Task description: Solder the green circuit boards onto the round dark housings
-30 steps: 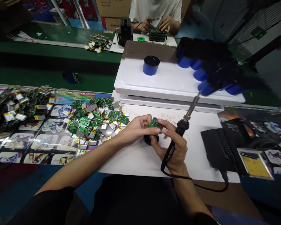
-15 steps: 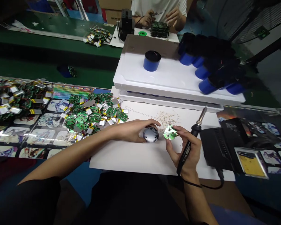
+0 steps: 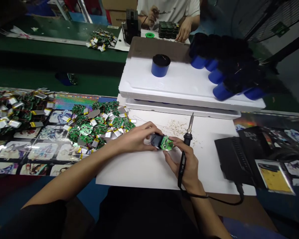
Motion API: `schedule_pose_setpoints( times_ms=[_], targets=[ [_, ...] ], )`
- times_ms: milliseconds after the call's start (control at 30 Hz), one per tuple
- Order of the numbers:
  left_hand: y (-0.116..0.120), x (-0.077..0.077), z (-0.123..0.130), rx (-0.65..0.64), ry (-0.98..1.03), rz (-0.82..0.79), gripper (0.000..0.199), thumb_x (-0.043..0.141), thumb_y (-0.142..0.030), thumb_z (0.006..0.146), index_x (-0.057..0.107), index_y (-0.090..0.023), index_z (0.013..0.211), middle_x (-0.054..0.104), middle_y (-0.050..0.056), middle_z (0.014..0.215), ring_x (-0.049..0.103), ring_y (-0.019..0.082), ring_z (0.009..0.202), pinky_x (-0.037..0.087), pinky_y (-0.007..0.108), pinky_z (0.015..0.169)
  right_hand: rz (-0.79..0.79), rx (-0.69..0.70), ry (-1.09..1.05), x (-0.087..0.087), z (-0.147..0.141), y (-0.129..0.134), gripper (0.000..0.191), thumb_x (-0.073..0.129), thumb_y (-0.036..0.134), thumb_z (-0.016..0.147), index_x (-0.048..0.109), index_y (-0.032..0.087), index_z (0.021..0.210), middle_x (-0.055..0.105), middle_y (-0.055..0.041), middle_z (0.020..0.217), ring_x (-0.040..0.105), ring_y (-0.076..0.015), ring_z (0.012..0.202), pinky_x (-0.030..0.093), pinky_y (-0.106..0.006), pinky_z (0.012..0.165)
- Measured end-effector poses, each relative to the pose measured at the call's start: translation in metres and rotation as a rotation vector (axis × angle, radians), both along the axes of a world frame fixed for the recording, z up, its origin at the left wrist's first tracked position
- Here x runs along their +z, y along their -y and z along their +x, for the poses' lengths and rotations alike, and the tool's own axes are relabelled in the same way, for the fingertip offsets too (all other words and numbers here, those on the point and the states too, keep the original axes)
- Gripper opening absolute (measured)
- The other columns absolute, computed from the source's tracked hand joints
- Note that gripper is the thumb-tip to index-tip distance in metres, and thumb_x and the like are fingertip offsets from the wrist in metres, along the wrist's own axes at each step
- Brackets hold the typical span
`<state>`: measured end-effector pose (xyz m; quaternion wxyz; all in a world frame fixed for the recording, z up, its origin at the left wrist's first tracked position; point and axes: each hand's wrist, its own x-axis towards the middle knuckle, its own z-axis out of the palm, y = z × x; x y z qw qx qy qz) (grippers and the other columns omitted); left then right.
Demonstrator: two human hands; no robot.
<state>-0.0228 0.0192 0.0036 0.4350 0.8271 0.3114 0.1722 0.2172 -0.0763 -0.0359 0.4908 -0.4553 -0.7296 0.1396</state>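
The left hand (image 3: 136, 137) curls around a dark cylinder (image 3: 156, 140) over a white sheet (image 3: 132, 171). The right hand (image 3: 186, 162) pinches a green circuit board (image 3: 167, 143) against the cylinder while gripping a soldering iron (image 3: 186, 142). A heap of circuit boards with foil batteries (image 3: 97, 123) lies near the left hand.

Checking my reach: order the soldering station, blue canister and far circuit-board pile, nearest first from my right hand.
Right hand:
1. Soldering station, to its right.
2. Blue canister, ahead on white foam.
3. Circuit-board pile, far left on green bench.
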Motion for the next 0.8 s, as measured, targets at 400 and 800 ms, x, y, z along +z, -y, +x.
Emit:
schedule_pose_setpoints(
  times_ms=[400, 800],
  targets=[
    [-0.004, 0.004, -0.003, -0.058, 0.211, 0.014, 0.011, 0.072, -0.025, 0.1, 0.083, -0.024, 0.103, 0.071, 0.009, 0.114, 0.071, 0.02, 0.102, 0.055, 0.032, 0.092, 0.082, 0.05, 0.154, 0.003, -0.002, -0.006, 0.053, 0.078, 0.008, 0.09, 0.06, 0.026, 0.136, 0.08, -0.01, 0.12, 0.075, -0.0283, 0.115, 0.066, -0.053, 0.097],
    [0.008, -0.006, 0.018, 0.188, 0.297, -0.375, 0.025, 0.079, -0.04, 0.092, 0.078, -0.015, 0.097, 0.078, 0.006, 0.084, 0.07, 0.015, 0.074, 0.05, 0.023, 0.068, 0.131, 0.019, 0.198, 0.004, -0.003, -0.006, 0.052, 0.079, 0.011, 0.09, 0.061, 0.027, 0.136, 0.081, -0.0072, 0.114, 0.076, -0.0284, 0.109, 0.064, -0.052, 0.093]
  ],
)
